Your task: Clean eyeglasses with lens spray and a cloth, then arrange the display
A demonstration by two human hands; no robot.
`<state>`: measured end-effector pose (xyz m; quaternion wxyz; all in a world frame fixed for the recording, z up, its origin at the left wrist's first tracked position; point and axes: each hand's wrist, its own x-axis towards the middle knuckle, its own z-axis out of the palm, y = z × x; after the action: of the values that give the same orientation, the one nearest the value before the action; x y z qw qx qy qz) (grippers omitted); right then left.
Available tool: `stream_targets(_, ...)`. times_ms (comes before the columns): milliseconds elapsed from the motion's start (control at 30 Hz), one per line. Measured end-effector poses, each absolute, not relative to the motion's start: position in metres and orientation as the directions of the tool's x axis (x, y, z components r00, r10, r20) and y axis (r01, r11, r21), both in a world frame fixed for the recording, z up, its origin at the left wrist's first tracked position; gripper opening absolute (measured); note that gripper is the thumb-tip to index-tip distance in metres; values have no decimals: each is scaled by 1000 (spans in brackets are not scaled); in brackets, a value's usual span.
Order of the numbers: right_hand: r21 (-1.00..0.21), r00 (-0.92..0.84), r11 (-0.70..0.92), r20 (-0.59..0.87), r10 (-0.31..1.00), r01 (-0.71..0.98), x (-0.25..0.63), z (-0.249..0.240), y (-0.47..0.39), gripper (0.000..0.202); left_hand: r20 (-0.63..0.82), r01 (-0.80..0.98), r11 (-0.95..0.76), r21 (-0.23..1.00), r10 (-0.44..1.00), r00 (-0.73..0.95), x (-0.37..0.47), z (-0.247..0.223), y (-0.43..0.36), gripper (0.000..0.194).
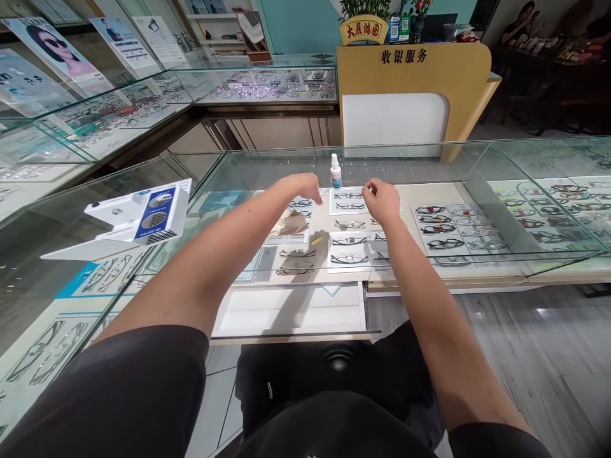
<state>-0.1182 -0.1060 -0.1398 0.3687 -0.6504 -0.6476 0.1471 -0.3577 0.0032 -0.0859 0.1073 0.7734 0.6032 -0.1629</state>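
Over the glass display counter [420, 166], my left hand [308, 185] bends down at the wrist with its fingers curled together. Whatever may be in those fingers is hidden. To the right, my right hand [384, 200] is closed, thumb against the curled fingers; I cannot make out anything in it. Between and just beyond both hands stands a white spray bottle [336, 173] with a blue label. A crumpled brown cloth [291, 224] lies below my left hand, and a small yellow stick-like thing [317, 240] is near it.
Rows of eyeglasses [349, 259] lie beneath the glass. At the left a folded white-and-blue cardboard display [160, 213] stands on the counter. An open drawer [291, 312] juts out before my lap. Beyond is a yellow cashier desk [410, 73]; a person sits at the far right.
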Motion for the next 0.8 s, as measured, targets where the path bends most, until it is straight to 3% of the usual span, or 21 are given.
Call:
stream_targets(167, -676, 125, 111, 290, 949, 728, -119, -139, -106, 17, -349, 967, -254, 4, 906, 240, -361, -87, -1, 45)
stream_targets(333, -673, 116, 111, 283, 952, 731, -118, -139, -106, 17, -305, 962, -268, 51, 913, 271, -359, -86, -13, 31)
stream_targets(433, -664, 118, 111, 290, 950, 740, -118, -139, -105, 16, -223, 959, -268, 94, 933, 282, -367, -80, -24, 36)
stream_targets(600, -651, 111, 142, 331, 937, 745, -120, -140, -107, 16, -55, 902, -242, 357, 959, 279, -428, -61, -55, 29)
stream_targets(700, -623, 71, 194, 375, 924, 758, -123, -139, -112, 17, -20, 868, -148, 475, 984, 179, -497, -51, -82, 35)
stream_targets(800, -598, 23, 253, 414, 910, 761, -127, -138, -118, 19, -37, 850, 45, 524, 999, -30, -579, -44, -112, 48)
